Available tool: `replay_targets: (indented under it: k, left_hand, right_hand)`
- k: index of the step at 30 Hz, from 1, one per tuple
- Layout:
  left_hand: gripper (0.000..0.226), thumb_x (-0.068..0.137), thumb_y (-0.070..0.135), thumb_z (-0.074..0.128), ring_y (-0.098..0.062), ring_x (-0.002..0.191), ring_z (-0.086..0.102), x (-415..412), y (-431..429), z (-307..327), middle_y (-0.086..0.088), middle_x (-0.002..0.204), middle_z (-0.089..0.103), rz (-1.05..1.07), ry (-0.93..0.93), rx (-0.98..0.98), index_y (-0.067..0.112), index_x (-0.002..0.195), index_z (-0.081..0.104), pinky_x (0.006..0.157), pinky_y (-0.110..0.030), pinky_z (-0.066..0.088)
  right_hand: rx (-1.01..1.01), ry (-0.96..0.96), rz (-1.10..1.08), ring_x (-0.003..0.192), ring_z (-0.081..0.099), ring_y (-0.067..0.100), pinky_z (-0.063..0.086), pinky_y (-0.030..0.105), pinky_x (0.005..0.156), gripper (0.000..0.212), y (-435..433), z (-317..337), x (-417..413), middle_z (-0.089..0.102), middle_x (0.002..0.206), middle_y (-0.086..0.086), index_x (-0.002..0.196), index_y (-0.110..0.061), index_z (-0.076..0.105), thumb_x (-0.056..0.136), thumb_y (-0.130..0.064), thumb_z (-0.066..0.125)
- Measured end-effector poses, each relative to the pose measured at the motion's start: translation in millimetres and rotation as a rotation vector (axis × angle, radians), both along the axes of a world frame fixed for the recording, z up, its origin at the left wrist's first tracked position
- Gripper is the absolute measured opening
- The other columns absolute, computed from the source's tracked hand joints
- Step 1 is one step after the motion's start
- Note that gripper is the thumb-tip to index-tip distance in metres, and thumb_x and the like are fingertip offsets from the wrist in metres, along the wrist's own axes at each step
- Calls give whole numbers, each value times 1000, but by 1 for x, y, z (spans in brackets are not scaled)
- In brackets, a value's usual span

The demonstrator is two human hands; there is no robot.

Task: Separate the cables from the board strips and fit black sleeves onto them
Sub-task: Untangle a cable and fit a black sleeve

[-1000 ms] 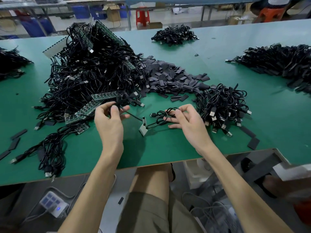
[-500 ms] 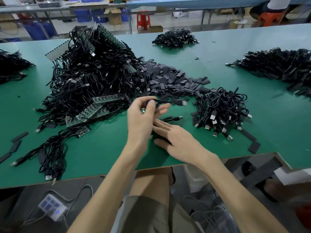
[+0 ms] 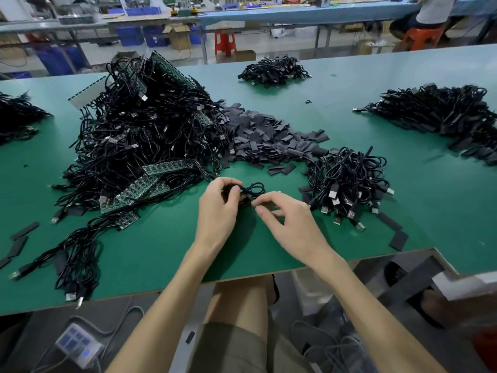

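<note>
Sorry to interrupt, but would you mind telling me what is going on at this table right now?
A person at the green table is working on one black cable. The left hand grips its coiled part and the right hand pinches it close by; whether a sleeve is on it is too small to tell. A big tangle of cables on board strips lies to the left, loose black sleeves behind, and a smaller heap of cables to the right.
</note>
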State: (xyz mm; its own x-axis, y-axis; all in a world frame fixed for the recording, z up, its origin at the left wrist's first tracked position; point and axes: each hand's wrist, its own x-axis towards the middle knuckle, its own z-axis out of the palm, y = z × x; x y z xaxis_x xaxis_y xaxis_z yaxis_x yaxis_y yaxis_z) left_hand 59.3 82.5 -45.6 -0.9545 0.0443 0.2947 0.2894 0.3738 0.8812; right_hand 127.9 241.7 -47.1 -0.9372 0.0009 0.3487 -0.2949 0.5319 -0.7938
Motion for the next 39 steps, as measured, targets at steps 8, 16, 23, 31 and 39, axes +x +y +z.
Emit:
replay_targets:
  k: [8,16,23,31,39]
  left_hand:
    - [15,100,8,60,-9,87,73,-11,-60,14,4,96,74,150,27,46,18,100,71,81,-30,60]
    - [7,94,4,70,-22,55,67,2,-7,29,-6,74,73,-310,-25,163,5,101,73,53,-36,53]
    - [28,97,29,66,-28,60,66,5,1,11,-12,102,74,-417,-255,320,6,111,69,44,-29,47]
    - [20,96,23,69,-18,83,63,-5,-11,-5,-5,98,73,-383,-357,544,13,112,75,63,-21,47]
    - [38,81,13,81,-16,79,62,-7,-13,-7,-4,83,70,-293,-337,662,7,117,71,66,-20,49]
  right_hand:
    - [-94,-21,0,106,65,3,53,16,82,28,-1,0,-4,70,114,-9,129,-16,61,101,-17,65]
    - [99,-22,-133,134,39,14,30,31,111,59,2,-1,-4,54,140,-9,153,-28,44,99,-38,66]
    - [-102,-72,-174,59,53,4,43,22,59,11,6,-1,-8,65,68,-6,97,-19,72,102,-25,63]
    - [-452,-50,-260,59,59,10,46,24,60,9,14,-6,-9,70,72,-4,94,-19,69,102,-22,65]
    - [-494,-120,-112,60,67,19,50,22,59,7,12,-6,-9,74,72,6,93,-13,68,100,-13,66]
